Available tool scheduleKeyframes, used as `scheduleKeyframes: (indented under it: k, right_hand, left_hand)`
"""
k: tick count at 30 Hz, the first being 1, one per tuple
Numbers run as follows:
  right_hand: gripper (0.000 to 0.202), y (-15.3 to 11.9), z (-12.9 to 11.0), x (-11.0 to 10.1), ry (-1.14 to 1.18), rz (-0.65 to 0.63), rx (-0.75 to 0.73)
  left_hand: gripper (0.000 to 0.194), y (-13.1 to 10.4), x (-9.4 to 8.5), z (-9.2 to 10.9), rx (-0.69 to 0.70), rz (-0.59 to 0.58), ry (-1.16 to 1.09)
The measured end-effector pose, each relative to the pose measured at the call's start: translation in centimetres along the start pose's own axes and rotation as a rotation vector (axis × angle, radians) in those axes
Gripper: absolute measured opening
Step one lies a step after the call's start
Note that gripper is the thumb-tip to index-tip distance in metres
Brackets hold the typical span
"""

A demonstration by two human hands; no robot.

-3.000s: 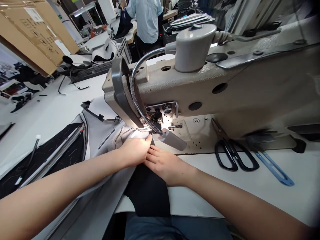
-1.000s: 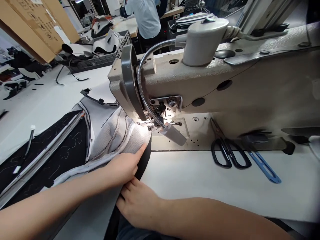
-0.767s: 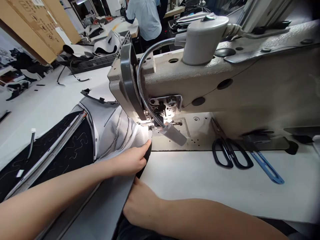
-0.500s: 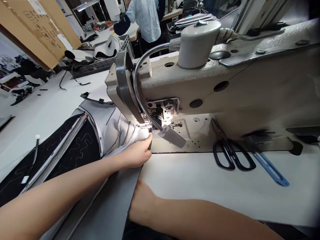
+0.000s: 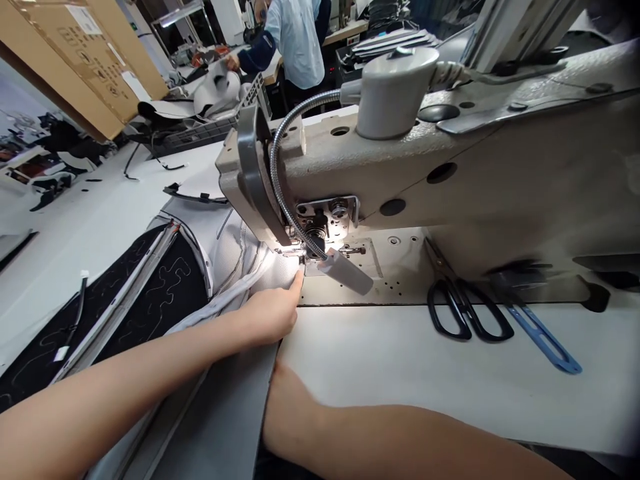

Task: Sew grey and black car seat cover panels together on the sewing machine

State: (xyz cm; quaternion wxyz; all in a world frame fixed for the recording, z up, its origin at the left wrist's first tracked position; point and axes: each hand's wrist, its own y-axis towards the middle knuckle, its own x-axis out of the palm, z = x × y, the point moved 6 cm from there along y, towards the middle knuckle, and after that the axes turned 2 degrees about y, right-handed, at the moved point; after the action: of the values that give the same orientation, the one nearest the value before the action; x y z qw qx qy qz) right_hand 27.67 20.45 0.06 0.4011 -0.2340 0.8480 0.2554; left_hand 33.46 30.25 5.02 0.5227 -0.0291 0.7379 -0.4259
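While the left hand (image 5: pixel 273 315) touches grey fabric (image 5: pixel 280 272), the right hand (image 5: pixel 289 408) reaches underneath.
Left forefinger (image 5: pixel 297 285) extended, right fingers hidden; grips cannot be determined.

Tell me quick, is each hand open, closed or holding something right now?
Left hand: index finger out on the grey fabric; grip can't be told.
Right hand: fingers hidden behind the fabric's edge; can't tell.

sewing workshop | sewing machine (image 5: pixel 350 153) | fabric pieces in crate (image 5: pixel 217 93) | co-worker (image 5: pixel 300 43) behind
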Motion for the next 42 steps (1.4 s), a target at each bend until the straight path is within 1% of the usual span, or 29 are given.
scheduleKeyframes:
  k: [2,3,4,5,7,10,13,15,18,21,23,27,29,32,35,38,42]
  right_hand:
    - [0.059,-0.1,0.3,-0.9,-0.088,0.073,0.092]
    - [0.057,-0.3,0.1,-1.4,-0.128,0.115,0.092]
    - [0.054,-0.5,-0.3,-2.0,-0.156,0.152,0.053]
    - [0.050,-0.8,-0.8,-2.5,-0.174,0.183,-0.016]
    - [0.041,-1.7,-1.8,-3.4,-0.189,0.215,-0.155]
    - [0.027,-3.2,-2.1,-4.1,-0.239,0.214,-0.218]
    - [0.035,-4.4,-1.9,-4.3,-0.305,0.222,-0.231]
    - [0.037,-5.1,-1.6,-4.5,-0.331,0.262,-0.218]
    - [0.036,-5.8,-0.8,-5.0,-0.343,0.316,-0.153]
    - [0.031,-6.3,0.0,-5.5,-0.342,0.314,-0.115]
    - [0.027,-6.6,0.4,-5.8,-0.337,0.288,-0.120]
    - [0.021,-7.0,0.8,-6.2,-0.333,0.234,-0.164]
    - [0.022,-7.1,1.1,-6.4,-0.361,0.252,-0.174]
    - [0.025,-7.2,1.5,-6.9,-0.399,0.295,-0.162]
    - [0.024,-7.1,2.1,-7.6,-0.398,0.255,-0.163]
    - [0.022,-6.9,2.5,-8.3,-0.419,0.211,-0.162]
    - [0.029,-6.9,2.8,-8.2,-0.457,0.222,-0.178]
  left_hand:
    - [0.066,0.6,-0.5,-0.1,0.031,0.056,-0.049]
    - [0.064,0.7,-0.6,-0.1,0.038,0.076,-0.067]
    - [0.064,0.6,-0.7,-0.2,0.038,0.090,-0.074]
    - [0.066,0.4,-0.6,-0.2,0.031,0.088,-0.072]
    - [0.074,-0.3,-0.1,-0.3,0.007,0.044,-0.045]
    - [0.082,-1.8,1.1,-0.5,-0.015,-0.072,-0.021]
    - [0.080,-2.3,1.4,-0.5,0.008,-0.116,-0.062]
    - [0.080,-1.9,1.0,-0.4,0.017,-0.108,-0.085]
    - [0.081,-0.8,0.2,-0.2,0.003,-0.086,-0.106]
    - [0.081,-0.4,-0.3,0.0,-0.011,-0.017,-0.137]
    - [0.082,-0.9,0.1,0.1,-0.016,0.009,-0.148]
    - [0.080,-2.6,2.1,0.3,-0.010,-0.085,-0.199]
    - [0.079,-2.8,2.2,0.3,0.001,-0.084,-0.241]
    - [0.079,-2.0,1.5,0.4,0.006,-0.061,-0.252]
    - [0.080,-0.9,0.5,0.4,-0.033,-0.059,-0.235]
    - [0.079,0.0,-0.4,0.4,-0.061,-0.012,-0.218]
    - [0.069,0.7,-1.4,0.5,-0.049,0.062,-0.184]
